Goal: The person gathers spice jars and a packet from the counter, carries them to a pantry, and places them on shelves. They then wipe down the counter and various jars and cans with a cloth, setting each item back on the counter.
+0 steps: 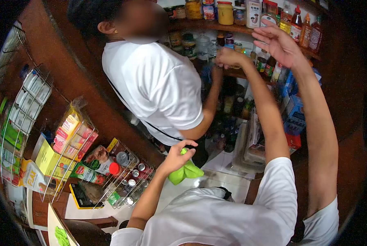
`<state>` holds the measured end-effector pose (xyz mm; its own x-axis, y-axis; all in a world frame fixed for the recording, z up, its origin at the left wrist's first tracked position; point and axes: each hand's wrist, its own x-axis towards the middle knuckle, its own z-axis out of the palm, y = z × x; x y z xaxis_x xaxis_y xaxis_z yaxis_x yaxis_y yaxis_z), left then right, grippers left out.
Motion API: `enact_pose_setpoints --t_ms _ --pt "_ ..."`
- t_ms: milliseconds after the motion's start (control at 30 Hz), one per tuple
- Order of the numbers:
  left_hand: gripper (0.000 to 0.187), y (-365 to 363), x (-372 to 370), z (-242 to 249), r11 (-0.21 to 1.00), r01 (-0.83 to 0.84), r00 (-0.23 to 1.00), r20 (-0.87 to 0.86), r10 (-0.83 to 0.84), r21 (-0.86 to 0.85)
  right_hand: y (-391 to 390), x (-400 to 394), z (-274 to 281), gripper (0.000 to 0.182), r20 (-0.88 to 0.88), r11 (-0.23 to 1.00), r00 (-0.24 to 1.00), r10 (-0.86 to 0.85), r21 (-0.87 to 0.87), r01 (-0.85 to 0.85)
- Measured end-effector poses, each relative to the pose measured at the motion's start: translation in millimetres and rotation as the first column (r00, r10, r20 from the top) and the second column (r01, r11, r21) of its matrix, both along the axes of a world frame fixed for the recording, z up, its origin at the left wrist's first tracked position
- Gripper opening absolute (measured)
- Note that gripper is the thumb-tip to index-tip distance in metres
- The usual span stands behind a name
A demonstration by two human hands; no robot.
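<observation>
My left hand [179,158] is closed around a bright green cloth [185,171], which hangs below the fingers at waist height. My right hand [232,58] reaches far forward to the shelves, its fingers curled downward in front of clear glass jars [203,46]. Whether those fingers hold anything cannot be made out. Just below it, a co-worker's forearm [211,96] comes up from the left, with the hand blurred. Another person's open hand [278,44] stretches in from the right, in front of the upper shelf.
A co-worker in a white shirt [150,78] stands at front left. Jars and sauce bottles [296,24] fill the curved shelves. Wire door racks [48,180] with packets and cans stand at left. Blue boxes [295,112] and plastic containers [249,151] sit low on the right.
</observation>
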<state>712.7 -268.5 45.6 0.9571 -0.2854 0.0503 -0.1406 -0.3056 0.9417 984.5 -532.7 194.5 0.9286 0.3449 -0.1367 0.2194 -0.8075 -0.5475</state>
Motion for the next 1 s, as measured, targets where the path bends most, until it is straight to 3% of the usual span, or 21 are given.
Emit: enact_pose_setpoints --t_ms 67,167,300,433,500,533,567,600,633,667,700,767,833,900,1000 --pt "0.017 9.0 -0.1 -6.4 0.999 -0.041 0.999 -0.015 0.040 -0.034 5.9 -0.7 5.6 0.039 0.240 0.974 0.967 -0.092 0.222 0.037" --pt "0.018 24.5 -4.5 4.9 0.983 -0.175 0.976 -0.145 0.165 -0.061 20.2 -14.8 23.9 0.048 0.326 0.959 0.943 -0.069 0.281 -0.027" --pt "0.021 30.9 -11.6 -9.3 0.981 -0.179 0.981 -0.089 0.172 -0.076 47.5 -36.0 47.9 0.054 0.244 0.945 0.964 -0.110 0.326 0.025" --pt "0.029 23.7 -25.1 -4.4 0.985 -0.161 0.979 -0.136 0.151 -0.067 65.7 -19.0 65.7 0.057 0.139 0.980 0.985 -0.105 0.184 0.078" --pt "0.031 22.1 -31.3 -3.5 0.992 -0.120 0.983 -0.145 0.112 -0.047 70.8 -15.3 66.5 0.051 0.312 0.947 0.930 -0.193 0.307 0.093" --pt "0.033 22.4 -33.1 -3.4 0.996 -0.085 0.986 -0.149 0.080 -0.025 68.5 -13.7 65.5 0.051 0.310 0.947 0.930 -0.195 0.308 0.096" --pt "0.033 24.6 -34.9 -3.8 0.996 -0.081 0.986 -0.150 0.077 -0.022 64.0 -13.2 63.9 0.053 0.627 0.948 0.721 -0.294 0.287 0.137" --pt "0.032 28.2 -36.8 -4.7 0.999 -0.050 0.986 -0.156 0.050 0.003 57.6 -13.8 62.1 0.056 0.854 0.942 0.401 -0.332 0.280 0.183" --pt "0.031 31.5 -38.7 -6.4 0.999 -0.021 0.986 -0.163 0.025 0.024 42.2 -34.8 69.8 0.073 0.860 0.915 0.357 -0.364 0.259 0.308" --pt "0.030 36.1 -39.4 -10.7 0.999 -0.031 0.990 -0.136 0.037 0.040 30.8 -44.0 55.9 0.086 0.900 0.831 0.116 -0.420 0.330 0.447" --pt "0.030 37.5 -40.0 -9.3 0.999 -0.029 0.990 -0.134 0.032 0.029 11.9 -16.6 34.6 0.094 0.824 0.832 0.153 -0.546 0.512 0.213" --pt "0.028 36.6 -45.4 -3.2 0.999 -0.051 0.985 -0.167 0.049 -0.010 -0.4 -26.8 13.7 0.089 0.748 0.819 0.337 -0.572 0.544 0.182" --pt "0.027 30.3 -43.0 5.1 0.999 -0.023 0.982 -0.187 0.014 -0.045 3.4 -44.9 -2.5 0.084 0.728 0.845 0.442 -0.524 0.511 0.159" --pt "0.027 19.1 -37.4 16.4 0.988 0.064 0.987 -0.135 -0.083 -0.144 10.2 -59.3 -10.4 0.080 0.732 0.857 0.466 -0.496 0.498 0.130" --pt "0.030 -3.0 -25.3 41.1 0.975 0.155 0.985 -0.045 -0.164 -0.158 16.3 -78.1 -22.1 0.073 0.753 0.852 0.429 -0.499 0.516 0.086"
